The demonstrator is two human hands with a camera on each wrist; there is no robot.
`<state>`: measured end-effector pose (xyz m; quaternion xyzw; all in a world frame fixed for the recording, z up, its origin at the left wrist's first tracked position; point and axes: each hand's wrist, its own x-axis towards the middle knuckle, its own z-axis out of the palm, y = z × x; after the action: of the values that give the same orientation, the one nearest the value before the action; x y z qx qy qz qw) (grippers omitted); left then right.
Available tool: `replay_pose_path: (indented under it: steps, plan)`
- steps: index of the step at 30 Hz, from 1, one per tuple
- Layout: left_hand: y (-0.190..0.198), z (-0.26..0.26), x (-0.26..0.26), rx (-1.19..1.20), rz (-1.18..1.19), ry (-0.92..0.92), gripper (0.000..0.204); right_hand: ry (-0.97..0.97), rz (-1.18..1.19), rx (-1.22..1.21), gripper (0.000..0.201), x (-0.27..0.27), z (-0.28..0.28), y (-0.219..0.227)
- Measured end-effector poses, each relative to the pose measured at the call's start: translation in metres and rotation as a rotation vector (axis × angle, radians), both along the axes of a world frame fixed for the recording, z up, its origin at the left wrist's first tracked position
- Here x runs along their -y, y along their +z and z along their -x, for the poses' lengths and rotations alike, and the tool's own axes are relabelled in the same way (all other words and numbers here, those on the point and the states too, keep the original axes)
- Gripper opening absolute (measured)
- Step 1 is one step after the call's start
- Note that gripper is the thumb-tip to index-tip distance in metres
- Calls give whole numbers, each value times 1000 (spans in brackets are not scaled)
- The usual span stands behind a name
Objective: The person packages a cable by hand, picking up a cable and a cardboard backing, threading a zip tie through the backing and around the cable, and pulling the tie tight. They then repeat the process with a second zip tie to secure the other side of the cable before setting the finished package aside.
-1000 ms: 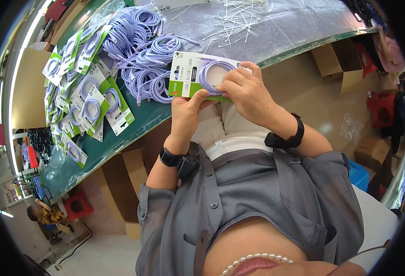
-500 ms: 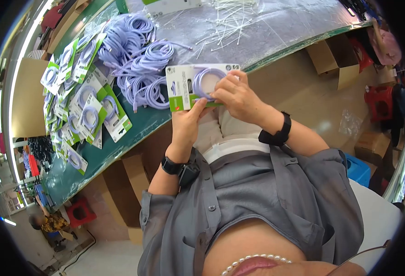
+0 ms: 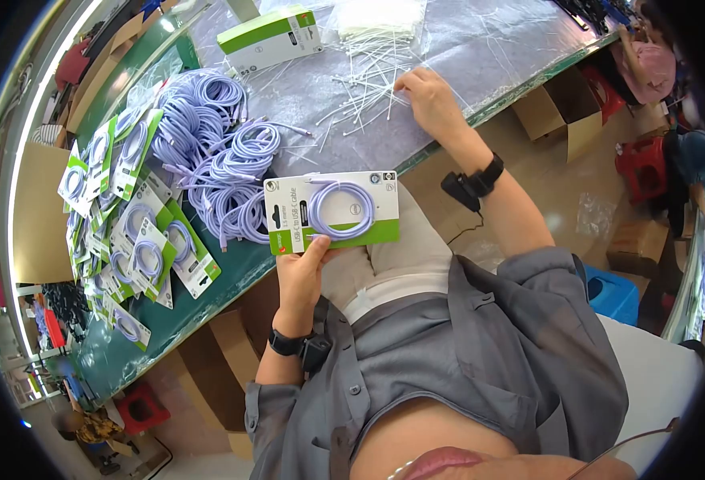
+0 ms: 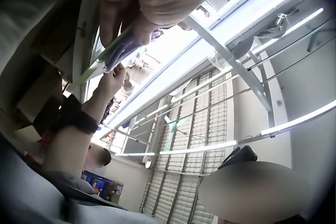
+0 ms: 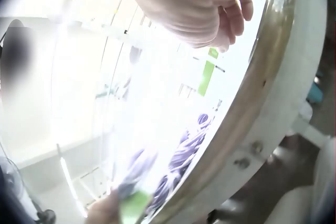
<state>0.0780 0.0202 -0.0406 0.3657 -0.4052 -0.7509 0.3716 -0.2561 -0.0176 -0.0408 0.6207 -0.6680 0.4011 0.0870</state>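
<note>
Held in my left hand (image 3: 299, 280) by its lower left edge is a white and green packaging card (image 3: 386, 204) with a coiled lilac USB-C cable (image 3: 371, 212) on its front. The thumb presses on the front of the card; the fingers are hidden behind it. My right hand (image 3: 435, 104) reaches over the table to the loose white cable ties (image 3: 360, 100), fingertips right at the ends of a few. In the right wrist view its fingers (image 5: 234, 19) are bent; I cannot tell whether they pinch a tie.
A heap of lilac cables (image 3: 200, 120) lies left of the ties, and a pile of carded cables (image 3: 140, 232) further left. Behind stands a white and green box (image 3: 272, 44). The green table edge (image 3: 520, 100) runs under my right forearm. Cardboard boxes (image 3: 564, 112) stand below.
My right hand has let go of the card and moved away, up and right, to the cable ties. The left hand keeps its hold, and the card now sits lower in view with its coil uncovered.
</note>
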Motion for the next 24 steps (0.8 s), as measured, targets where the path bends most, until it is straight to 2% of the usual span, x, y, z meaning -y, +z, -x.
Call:
replay_pose_path:
  steps: [2,4,8,11,13,17,19,20,21,22,23,24]
  plan:
    - [0,0,1,-46,15,-24,28,-51,-9,-91,9,11,14,-2]
    - [3,4,1,-63,-8,-33,29,-145,-204,190,15,21,25,-11]
    - [-6,8,4,-52,-54,-46,29,-157,-307,111,20,27,6,-1]
    - [-6,11,3,-75,-75,-49,28,-154,-300,77,19,27,-4,-3]
    - [-3,12,4,-85,-79,-52,27,-144,-292,208,18,28,-2,-9]
    - [-2,14,4,-107,-51,-48,23,-129,-287,250,16,27,-1,-6]
    - [-16,5,10,-126,-28,-88,24,-131,-74,225,12,27,3,-4]
    - [-20,1,11,-143,-11,-128,24,-128,-73,226,12,22,4,1]
    - [-9,7,11,-139,-10,-120,24,-103,-14,340,9,14,1,11]
    - [2,16,12,-270,-91,-43,25,-70,42,461,6,6,-5,20]
    - [9,22,15,-397,-171,45,26,-46,32,476,6,-3,-15,28]
    - [9,20,18,-449,-260,83,29,18,47,566,5,-16,-26,36]
